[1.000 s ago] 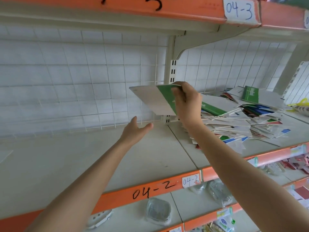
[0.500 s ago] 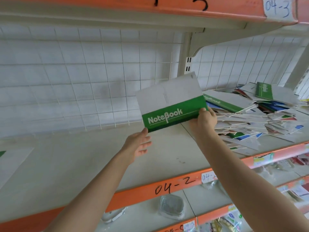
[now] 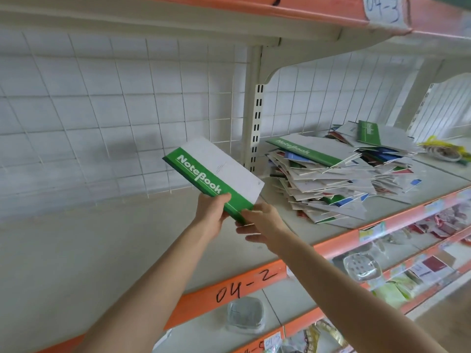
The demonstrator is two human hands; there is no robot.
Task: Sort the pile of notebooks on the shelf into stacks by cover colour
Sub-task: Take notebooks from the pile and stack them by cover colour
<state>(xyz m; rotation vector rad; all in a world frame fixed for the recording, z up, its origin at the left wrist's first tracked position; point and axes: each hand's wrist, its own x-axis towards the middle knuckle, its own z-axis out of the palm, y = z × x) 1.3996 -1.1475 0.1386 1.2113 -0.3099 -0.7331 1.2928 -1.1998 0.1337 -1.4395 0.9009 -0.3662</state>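
While held above the shelf (image 3: 102,250), left of the pile (image 3: 328,174), the green notebook (image 3: 216,171) is gripped at its near end by the left hand (image 3: 212,216) and right hand (image 3: 263,224); judged light and bendy; best taken spine-side.

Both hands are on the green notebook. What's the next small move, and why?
Probably let the right hand release and have the left hand carry the green notebook leftward and down onto the shelf. Both hands grip its near end, holding it above the shelf, and the mixed pile lies to the right, so the left side looks suited to a separate green stack.
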